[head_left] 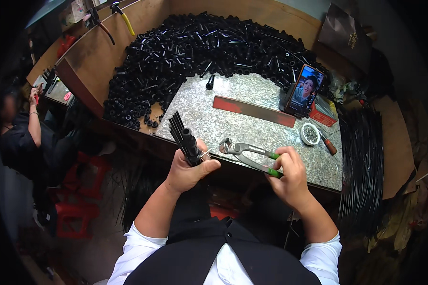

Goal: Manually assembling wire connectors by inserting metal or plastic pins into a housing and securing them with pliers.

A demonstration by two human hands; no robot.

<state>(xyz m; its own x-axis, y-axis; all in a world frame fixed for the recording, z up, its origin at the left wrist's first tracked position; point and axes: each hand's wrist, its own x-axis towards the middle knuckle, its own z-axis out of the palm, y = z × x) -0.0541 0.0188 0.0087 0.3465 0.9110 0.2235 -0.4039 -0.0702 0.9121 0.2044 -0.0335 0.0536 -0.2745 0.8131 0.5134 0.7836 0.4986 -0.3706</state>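
Left hand (188,172) closed around a bundle: a black tubular piece (189,140) and several thin black rods (177,126), their far ends splayed up and to the left. Short pale wire ends (205,153) stick out near the thumb. Right hand (291,178) grips the green-sleeved handles of end-cutting pincers (247,148); handles spread, head pointing toward the left hand, near the wire ends but apart from them. Whether the pincers' jaws meet cannot be told. Both hands are at the near edge of a speckled grey tabletop (190,102). Beyond the pincers, a flat bar with worn red paint (253,111) lies slantwise; a single black fitting (210,82) stands farther back. Right side of surface: white bowl (314,143) of small bits, orange-handled tool (330,147) beside it, propped smartphone (307,90) with lit screen. Large heap of black tubular parts (209,45) along the back and left. Long black rods (364,156) hang at far right. Co-worker (21,142) at far left, near red stools (76,221).
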